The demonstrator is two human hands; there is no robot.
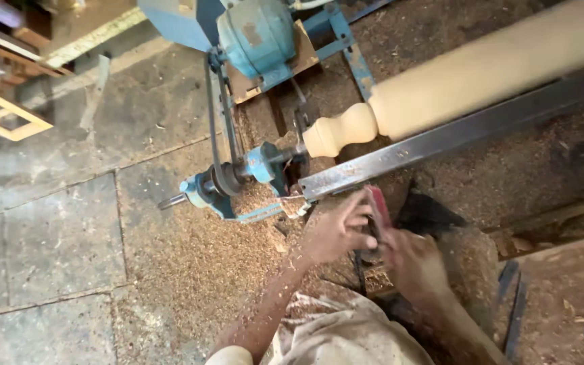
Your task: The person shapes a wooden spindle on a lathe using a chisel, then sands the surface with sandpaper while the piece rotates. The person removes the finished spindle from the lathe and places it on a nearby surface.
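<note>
Below the steel rail (454, 132) of the lathe, the left hand (336, 233) and right hand (410, 260) are both gripping a reddish tool (378, 206); keeping fingers tight and clear of the turned wood (481, 74) seems wise.

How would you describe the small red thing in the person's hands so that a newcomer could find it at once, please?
Start at the long pale wooden spindle on the lathe and follow the grey steel rail below it down to its left end. Just under that end, the left hand and right hand meet around a small flat red object. It is the only red thing amid the brown sawdust.
</note>
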